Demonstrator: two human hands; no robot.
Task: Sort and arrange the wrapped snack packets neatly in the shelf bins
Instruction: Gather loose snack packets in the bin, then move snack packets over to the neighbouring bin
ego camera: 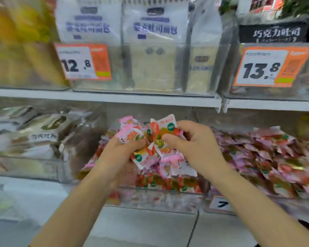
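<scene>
Pink snack packets (163,130) are clutched in the left hand (119,152) and right hand (196,145), mid-frame. The bin (155,200) lies directly below.

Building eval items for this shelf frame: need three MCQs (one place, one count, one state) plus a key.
1. Where are the held packets? A on the floor; B on top of the bread bags; C above the middle lower bin.
2. How many orange price tags show on the upper shelf? A one; B two; C four.
3. What are the left hand and right hand doing? A both grip packets; B both hang empty; C only one holds packets.

Key:
1 C, the bunch sits over that bin's pile.
2 B, only the 12.8 tag and the 13.8 tag show.
3 A, fingers of both hands curl round the bunch.
</scene>
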